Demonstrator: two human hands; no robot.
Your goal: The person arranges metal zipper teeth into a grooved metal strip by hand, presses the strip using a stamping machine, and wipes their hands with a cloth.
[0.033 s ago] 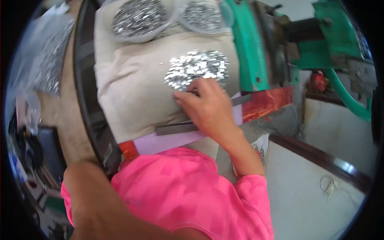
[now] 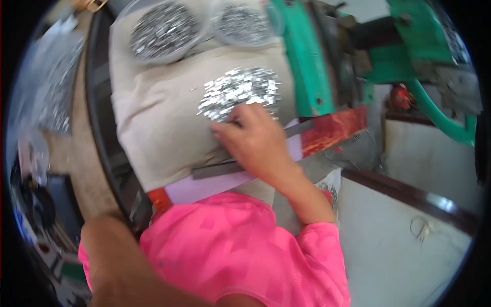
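My right hand point(image 2: 258, 143) rests at the near edge of a loose pile of small shiny metal pieces point(image 2: 243, 87) on a beige cloth point(image 2: 158, 117). Its fingers are curled in toward the thumb, and whatever lies between them is hidden. Of my left side only the bent arm point(image 2: 112, 256) shows at the lower left; the hand itself is out of view. Beyond the pile stand two clear tubs, a larger one point(image 2: 166, 57) on the left and a smaller one point(image 2: 245, 43) on the right, both filled with similar metal pieces. One stray piece point(image 2: 193, 90) lies left of the pile.
A green machine point(image 2: 302, 66) with a curved green bar point(image 2: 442, 120) borders the cloth on the right. Along the near edge runs a dark metal strip point(image 2: 217, 169). At left, a clear plastic bag point(image 2: 53, 97) of metal pieces lies on a wooden surface point(image 2: 84, 163).
The whole view has shifted a little, so the cloth, tubs and pile sit farther left. My right hand keeps the same curled pose at the pile's near edge.
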